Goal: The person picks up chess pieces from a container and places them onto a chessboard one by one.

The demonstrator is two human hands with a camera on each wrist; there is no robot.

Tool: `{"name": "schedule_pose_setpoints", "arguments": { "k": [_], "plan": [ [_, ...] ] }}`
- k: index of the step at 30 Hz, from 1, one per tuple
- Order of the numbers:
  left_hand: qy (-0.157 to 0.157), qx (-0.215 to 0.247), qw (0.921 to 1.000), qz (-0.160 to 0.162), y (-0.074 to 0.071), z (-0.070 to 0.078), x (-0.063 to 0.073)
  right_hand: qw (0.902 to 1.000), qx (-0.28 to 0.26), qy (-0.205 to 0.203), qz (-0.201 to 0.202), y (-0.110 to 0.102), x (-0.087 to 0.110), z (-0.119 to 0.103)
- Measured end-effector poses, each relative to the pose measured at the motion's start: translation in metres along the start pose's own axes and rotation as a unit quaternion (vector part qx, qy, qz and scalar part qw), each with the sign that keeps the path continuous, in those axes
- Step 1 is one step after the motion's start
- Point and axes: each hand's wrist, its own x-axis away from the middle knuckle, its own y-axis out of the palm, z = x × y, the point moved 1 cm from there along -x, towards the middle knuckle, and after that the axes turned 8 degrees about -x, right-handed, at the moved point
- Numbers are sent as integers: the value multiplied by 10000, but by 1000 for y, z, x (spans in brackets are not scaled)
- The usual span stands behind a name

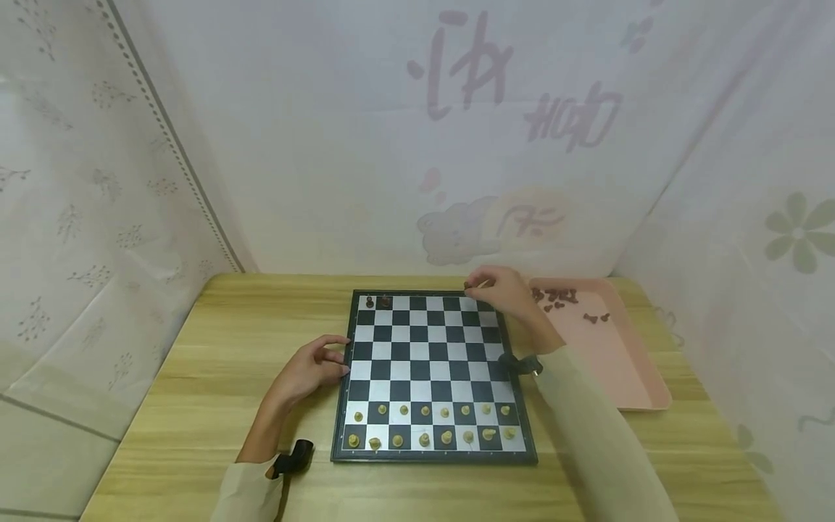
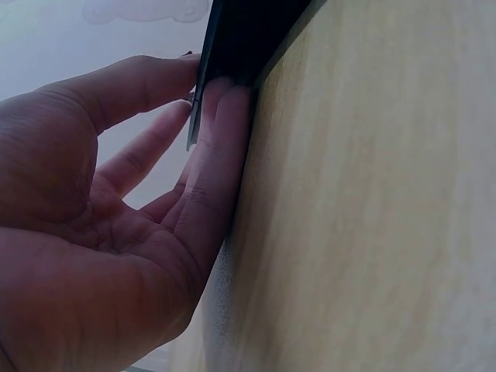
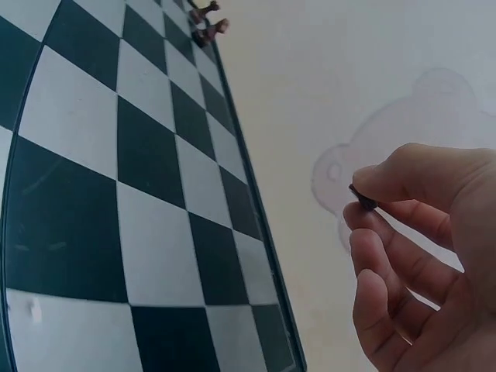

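Observation:
A black-and-white chessboard [image 1: 427, 351] lies on the table, with several pale chess pieces [image 1: 424, 438] in two rows along its near side. Two dark reddish chess pieces [image 1: 385, 301] stand at its far left corner. My left hand [image 1: 316, 370] rests against the board's left edge, fingers fairly straight; in the left wrist view its fingers [image 2: 209, 163] touch the dark edge close to the table. Above the far right part of the board, my right hand [image 1: 502, 293] pinches a small dark chess piece [image 3: 363, 198] between thumb and fingertips. The fingers hide most of that piece.
A pink tray [image 1: 613, 362] stands right of the board, with several dark chess pieces [image 1: 554, 294] lying in its far part. The wooden table [image 1: 215, 384] reaches back to a pale printed curtain [image 1: 313, 145], which also hangs at both sides.

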Motion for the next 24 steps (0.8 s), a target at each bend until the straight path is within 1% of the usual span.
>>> {"name": "schedule_pose_setpoints", "arguments": {
  "k": [4,7,12,17,24],
  "plan": [
    [-42,30,10000,21,0,1,-2,9999,63,2,-128,8,-7,-3],
    [-17,97,9999,-18,0,2,-3,9997,32,2,-251,13,-9,-7],
    [-12,167,9999,-38,0,4,-1,9991,-42,34,-429,24,-15,-16],
    [-5,192,9998,-48,1,4,0,9985,14,55,-536,39,-21,-25],
    [-25,251,9997,-35,0,3,1,9974,33,-232,-681,61,-32,-30]
  ]
}}
